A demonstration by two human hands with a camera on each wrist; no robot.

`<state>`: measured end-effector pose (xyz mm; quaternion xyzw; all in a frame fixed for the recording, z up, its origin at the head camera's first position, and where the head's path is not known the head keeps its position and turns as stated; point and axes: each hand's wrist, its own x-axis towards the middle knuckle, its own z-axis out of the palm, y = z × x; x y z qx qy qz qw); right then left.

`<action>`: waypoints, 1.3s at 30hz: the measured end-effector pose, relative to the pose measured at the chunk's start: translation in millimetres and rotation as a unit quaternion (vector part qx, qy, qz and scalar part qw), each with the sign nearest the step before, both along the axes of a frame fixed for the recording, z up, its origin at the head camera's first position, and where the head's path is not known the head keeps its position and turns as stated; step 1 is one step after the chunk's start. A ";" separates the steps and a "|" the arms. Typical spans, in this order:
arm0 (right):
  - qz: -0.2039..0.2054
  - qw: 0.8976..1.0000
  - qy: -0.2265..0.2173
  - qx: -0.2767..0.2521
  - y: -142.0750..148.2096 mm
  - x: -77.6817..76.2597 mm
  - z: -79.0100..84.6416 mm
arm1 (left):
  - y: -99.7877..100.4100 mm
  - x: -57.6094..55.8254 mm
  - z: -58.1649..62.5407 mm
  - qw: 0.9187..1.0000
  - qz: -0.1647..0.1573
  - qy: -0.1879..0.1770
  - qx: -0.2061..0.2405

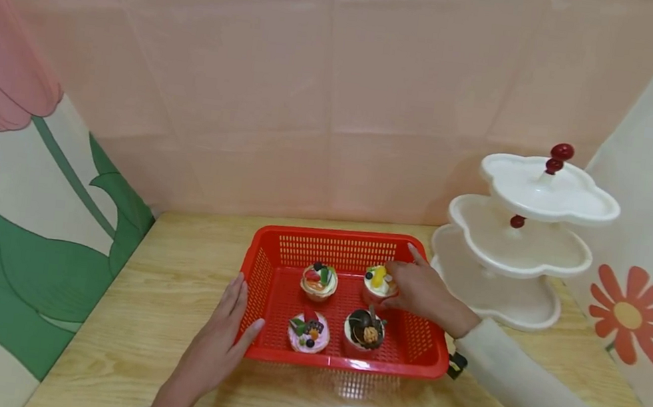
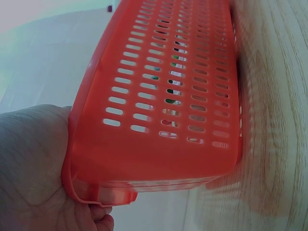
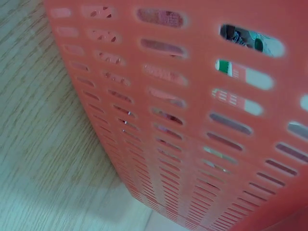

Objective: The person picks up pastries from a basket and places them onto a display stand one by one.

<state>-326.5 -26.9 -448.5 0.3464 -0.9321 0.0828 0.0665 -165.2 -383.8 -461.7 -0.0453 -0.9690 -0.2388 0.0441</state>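
A red plastic basket [image 1: 338, 363] holds several decorated cupcakes. My right hand [image 1: 422, 291] reaches in over its right side and grips the yellow-topped cupcake [image 1: 377, 278] at the back right, fingers and thumb at its right side. In front of that sits a chocolate-topped cupcake [image 1: 364, 330]. A fruit-topped cupcake [image 1: 319, 281] stands at the back left, and a pink-cream one is at the front left. My left hand [image 1: 214, 338] rests against the basket's front left corner, fingers straight along the outside, thumb at the rim. The right wrist view shows only the basket's slotted wall [image 3: 192, 120].
Right of the basket stands a white three-tier cake stand [image 1: 517, 252] with red knobs, its lowest tier near the basket's back right corner. The wooden table [image 1: 186, 268] meets a pink-covered wall behind. A small black object [image 1: 456, 365] lies by the basket's right corner.
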 end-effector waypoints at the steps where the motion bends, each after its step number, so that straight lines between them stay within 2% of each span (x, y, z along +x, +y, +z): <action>1: -0.001 1.000 -0.001 0.000 0.0 0.0 -0.2 | 0.0 0.1 0.0 1.000 -0.001 0.001 0.001; 7: -0.002 1.000 0.006 0.015 -1.9 -1.3 0.3 | -0.4 0.3 0.5 1.000 -0.001 0.004 0.002; 16: -0.008 1.000 0.000 0.025 -3.2 -2.5 -1.7 | 0.1 0.3 2.5 1.000 0.004 -0.011 0.002; 20: -0.019 0.999 -0.025 0.010 -2.3 -4.3 -1.4 | 0.3 -0.2 2.6 1.000 0.004 -0.006 0.004; 23: -0.024 0.999 -0.046 -0.014 -0.9 -5.5 -0.4 | 0.2 -0.6 2.2 1.000 0.002 0.001 0.005; 30: -0.017 0.994 -0.060 -0.085 2.4 -5.5 1.5 | 0.2 -1.4 0.7 1.000 0.003 0.000 0.008; 34: -0.022 0.986 -0.083 -0.143 3.6 -3.9 2.5 | 0.8 -1.3 0.3 1.000 0.006 -0.005 0.006; 39: -0.017 0.970 -0.113 -0.214 5.7 -0.8 3.9 | 1.2 -1.3 1.0 1.000 0.006 -0.007 0.010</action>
